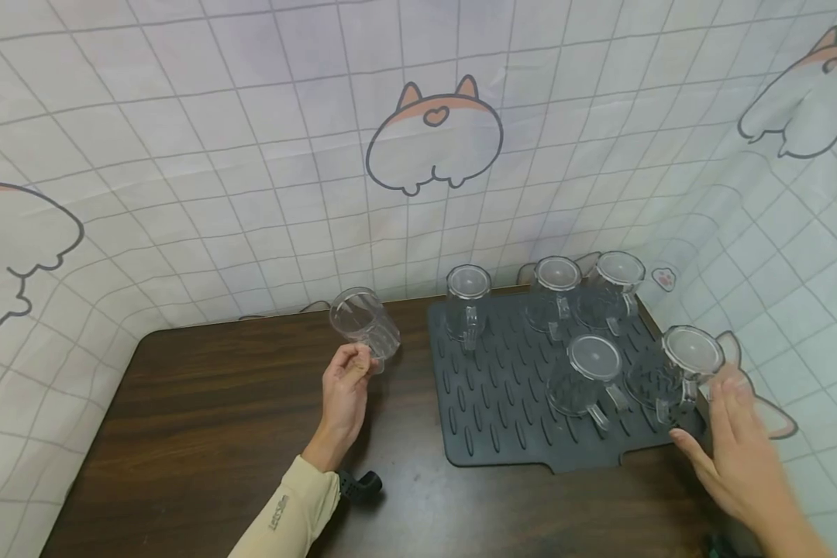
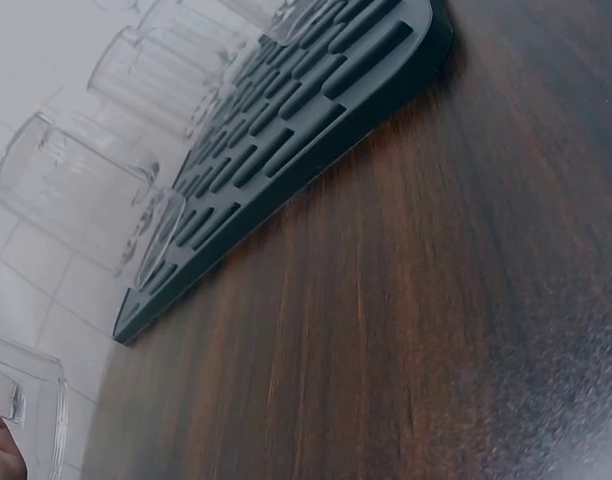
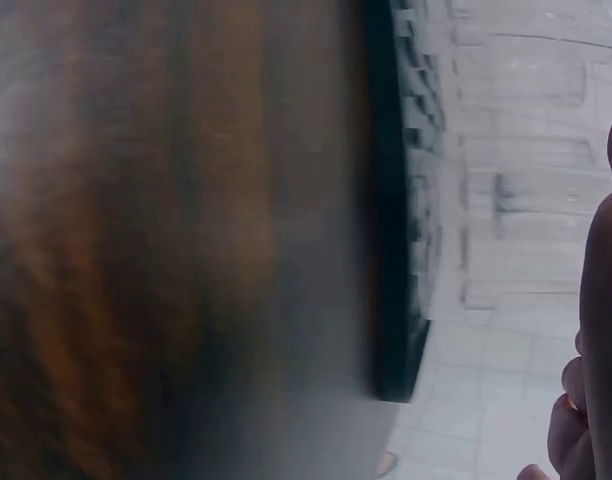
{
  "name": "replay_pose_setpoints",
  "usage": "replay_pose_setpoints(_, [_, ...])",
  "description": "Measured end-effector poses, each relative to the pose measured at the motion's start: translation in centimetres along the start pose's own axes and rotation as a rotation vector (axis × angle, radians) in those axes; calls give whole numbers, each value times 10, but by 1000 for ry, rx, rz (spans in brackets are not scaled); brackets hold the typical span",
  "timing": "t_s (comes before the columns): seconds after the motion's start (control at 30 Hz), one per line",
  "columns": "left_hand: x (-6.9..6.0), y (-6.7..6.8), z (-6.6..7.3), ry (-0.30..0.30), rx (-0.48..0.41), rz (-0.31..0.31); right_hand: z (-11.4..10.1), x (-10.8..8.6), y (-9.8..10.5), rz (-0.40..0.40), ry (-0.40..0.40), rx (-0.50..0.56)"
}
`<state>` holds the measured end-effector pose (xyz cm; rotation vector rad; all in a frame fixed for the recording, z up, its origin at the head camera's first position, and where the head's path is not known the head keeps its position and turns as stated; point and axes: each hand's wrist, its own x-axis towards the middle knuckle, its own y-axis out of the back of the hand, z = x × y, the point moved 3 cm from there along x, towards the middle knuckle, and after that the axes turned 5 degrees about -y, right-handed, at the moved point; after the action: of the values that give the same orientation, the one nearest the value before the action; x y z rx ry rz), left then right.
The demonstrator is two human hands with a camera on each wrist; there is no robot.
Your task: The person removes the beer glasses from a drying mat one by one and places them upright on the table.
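Observation:
A clear glass mug (image 1: 364, 319) leans at a tilt over the left part of the wooden table, near its back edge. My left hand (image 1: 345, 381) pinches it at the handle side; in the left wrist view only some fingertips (image 2: 1, 455) and part of that mug (image 2: 48, 405) show. On the right, my right hand (image 1: 742, 449) has its fingers extended beside another glass mug (image 1: 680, 364) at the mat's right edge. Whether it touches that mug I cannot tell. The right wrist view catches the hand's edge (image 3: 604, 330) and no held object.
Several glass mugs, among them a front one (image 1: 586, 376) and a back-left one (image 1: 468, 306), stand upside down on a dark ridged drying mat (image 1: 491, 446). Wood tabletop (image 1: 202, 418) extends left of it. A tile-patterned sheet (image 1: 265, 194) hangs behind and along the sides.

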<state>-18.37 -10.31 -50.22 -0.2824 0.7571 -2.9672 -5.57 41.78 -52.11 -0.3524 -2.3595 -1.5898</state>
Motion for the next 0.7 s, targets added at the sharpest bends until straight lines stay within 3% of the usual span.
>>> replay_pose_setpoints(0.23, [5,-3,-4,-7,40,-26,4,-5,-12,-90,-37,-28])
replay_pose_setpoints(0.7, [17,-8,-13,16,93,-11,9,-5,-24,-232,-81,-122])
